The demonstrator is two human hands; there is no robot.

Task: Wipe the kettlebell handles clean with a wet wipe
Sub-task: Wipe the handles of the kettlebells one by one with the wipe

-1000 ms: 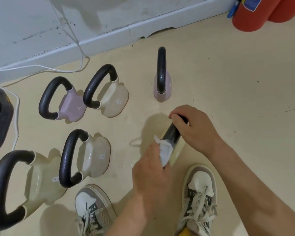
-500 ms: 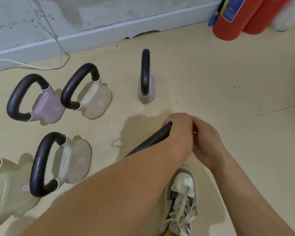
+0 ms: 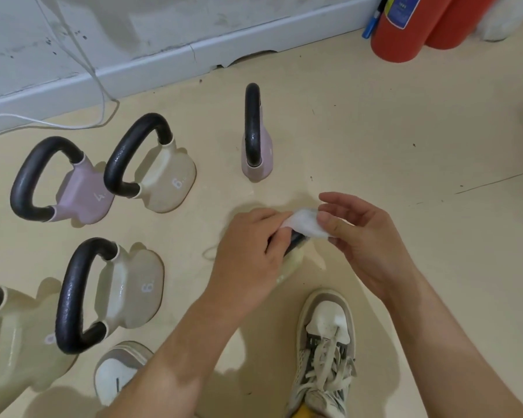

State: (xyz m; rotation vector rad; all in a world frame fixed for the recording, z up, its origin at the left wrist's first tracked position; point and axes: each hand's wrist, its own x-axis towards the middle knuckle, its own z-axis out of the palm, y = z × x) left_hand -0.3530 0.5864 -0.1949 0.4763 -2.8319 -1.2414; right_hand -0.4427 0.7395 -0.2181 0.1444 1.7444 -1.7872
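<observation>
Far left, a big cream kettlebell [image 3: 15,342] sits half out of shot. Next to it are a lilac kettlebell [image 3: 83,193] marked 4 and two marked 6, the far cream kettlebell [image 3: 166,182] and the near cream kettlebell [image 3: 130,285]. They are bunched together, well apart from the work spot, so my guess is they are parked there either finished or waiting; I cannot tell which. A left shoe [image 3: 118,375] pokes in below them, and a white cable [image 3: 98,86] trails along the wall behind.

Moving to the middle, a second lilac kettlebell [image 3: 255,167] stands alone, edge-on to us.

Now the action. The left hand [image 3: 248,254] has its fingers curled and pinches the left end of the wet wipe [image 3: 307,223]. Beneath those fingers peeks a bit of black handle [image 3: 295,239] and its cream body [image 3: 289,263]. That kettlebell is mostly hidden, standing on the floor just ahead of the right shoe [image 3: 326,336].

The right hand [image 3: 366,239] pinches the wipe's other end, with the thumb on top and the remaining fingers loosely fanned above. So the wipe is stretched between both hands, right over the handle. That reads to me as opening it out for a fresh face before laying it round the bar.

Far right, two red fire extinguishers [image 3: 405,28] stand against the wall, out of the way.
</observation>
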